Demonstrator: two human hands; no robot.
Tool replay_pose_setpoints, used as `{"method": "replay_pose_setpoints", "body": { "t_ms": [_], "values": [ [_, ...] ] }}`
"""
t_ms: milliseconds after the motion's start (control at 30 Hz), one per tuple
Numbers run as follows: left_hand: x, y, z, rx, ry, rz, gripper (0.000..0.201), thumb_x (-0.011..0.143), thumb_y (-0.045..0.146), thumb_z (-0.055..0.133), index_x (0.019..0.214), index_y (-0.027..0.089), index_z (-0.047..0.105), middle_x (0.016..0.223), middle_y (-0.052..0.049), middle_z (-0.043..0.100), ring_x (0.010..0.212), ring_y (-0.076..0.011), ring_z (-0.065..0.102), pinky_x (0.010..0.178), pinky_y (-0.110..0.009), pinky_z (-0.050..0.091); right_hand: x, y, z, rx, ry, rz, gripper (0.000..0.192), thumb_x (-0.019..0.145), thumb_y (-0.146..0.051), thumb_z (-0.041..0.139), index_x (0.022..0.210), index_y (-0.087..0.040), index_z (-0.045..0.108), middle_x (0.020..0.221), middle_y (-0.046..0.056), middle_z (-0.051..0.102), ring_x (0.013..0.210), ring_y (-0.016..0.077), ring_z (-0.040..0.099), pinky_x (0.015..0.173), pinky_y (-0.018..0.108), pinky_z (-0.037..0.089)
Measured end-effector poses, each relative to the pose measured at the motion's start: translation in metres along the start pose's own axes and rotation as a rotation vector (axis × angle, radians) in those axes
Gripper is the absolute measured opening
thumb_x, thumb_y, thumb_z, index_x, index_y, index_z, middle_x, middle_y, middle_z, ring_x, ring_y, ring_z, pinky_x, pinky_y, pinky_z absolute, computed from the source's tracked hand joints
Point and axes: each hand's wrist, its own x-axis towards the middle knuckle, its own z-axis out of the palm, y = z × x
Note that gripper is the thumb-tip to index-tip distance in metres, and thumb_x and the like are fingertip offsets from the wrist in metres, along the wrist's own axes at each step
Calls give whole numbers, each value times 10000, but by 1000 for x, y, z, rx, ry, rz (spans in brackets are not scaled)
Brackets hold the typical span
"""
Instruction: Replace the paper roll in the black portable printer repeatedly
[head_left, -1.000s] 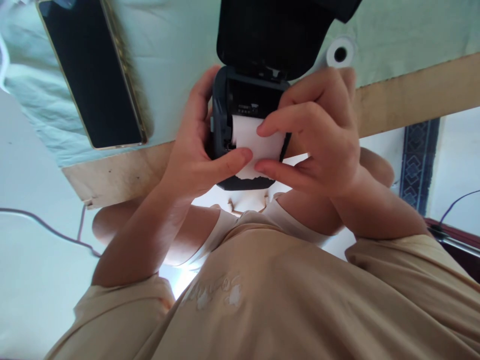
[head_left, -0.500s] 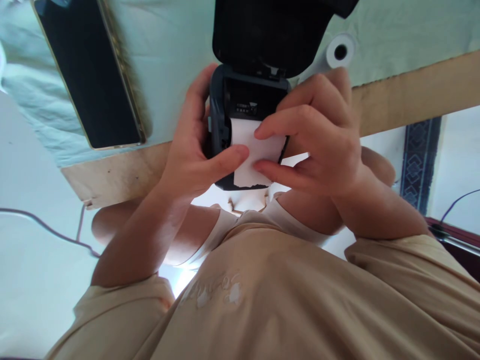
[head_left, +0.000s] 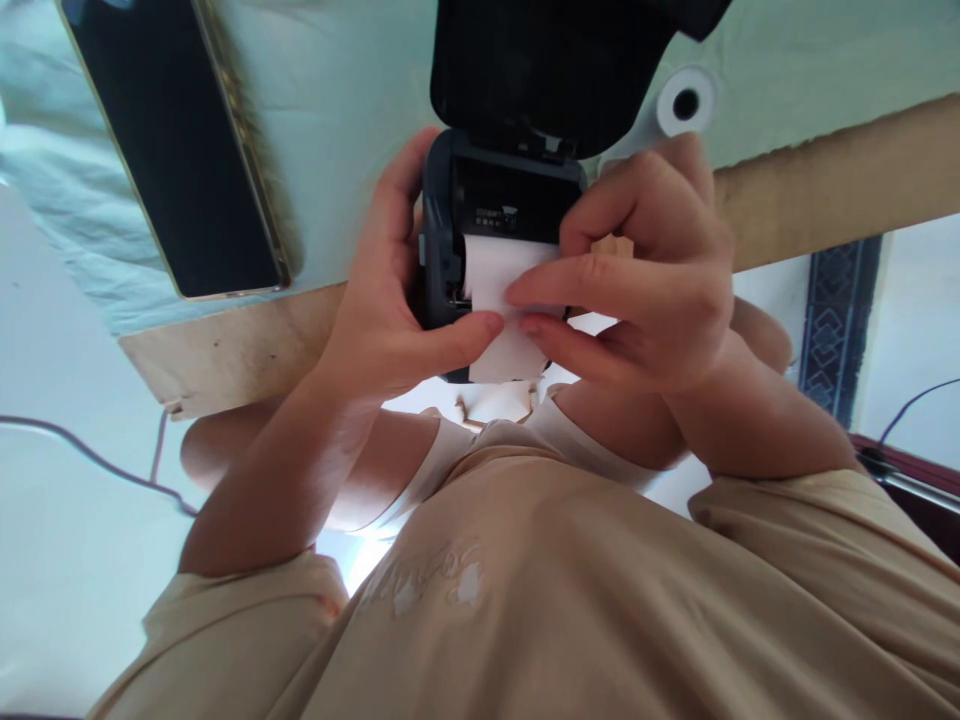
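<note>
A small black thermal printer (head_left: pixel 448 225) stands at the table's near edge with its lid (head_left: pixel 525 70) swung open. A white paper strip (head_left: pixel 495 262) comes out of its roll bay. My left hand (head_left: pixel 386 310) wraps the printer's left side, its thumb pressing the strip. My right hand (head_left: pixel 652 280) pinches the strip's loose end between thumb and forefinger, over the printer's front. The strip's torn end hangs below the printer's front edge.
A black smartphone (head_left: pixel 172 150) lies on the pale green cloth (head_left: pixel 337 100) at the left. A spare paper roll (head_left: pixel 684 103) sits behind my right hand. The wooden table edge (head_left: pixel 225 350) runs across, and a cable (head_left: pixel 90 455) trails on the floor at the left.
The paper strip has been drawn further out toward me. My right fingers have shifted left along it and pinched closer together. My left hand keeps its hold on the printer.
</note>
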Motion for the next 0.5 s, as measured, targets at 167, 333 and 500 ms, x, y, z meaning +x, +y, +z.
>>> {"method": "replay_pose_setpoints", "body": {
  "t_ms": [167,333,500],
  "values": [
    [-2,8,1,44,34,-94,1129,575,459,1004,1568,319,484,1348,-59,684,966,-186,734,717,-260,595,0,5,1,-9,-21,-22,125,904,-324,718,1016,-308,771,929,9,622,923,135,496,891,332,474],
    [0,8,-6,68,-48,-69,1143,593,364,988,1600,303,450,1343,-93,687,975,-205,717,722,-276,591,-2,8,1,-1,15,-54,136,927,-328,669,1011,-314,775,909,4,597,920,122,492,861,314,484],
    [-3,10,0,62,57,-112,1144,556,465,1006,1568,320,492,1339,-71,675,979,-204,703,765,-323,595,-1,6,2,-15,-18,-16,144,938,-333,652,1013,-311,774,932,6,623,931,128,518,888,334,492]
  ]
}}
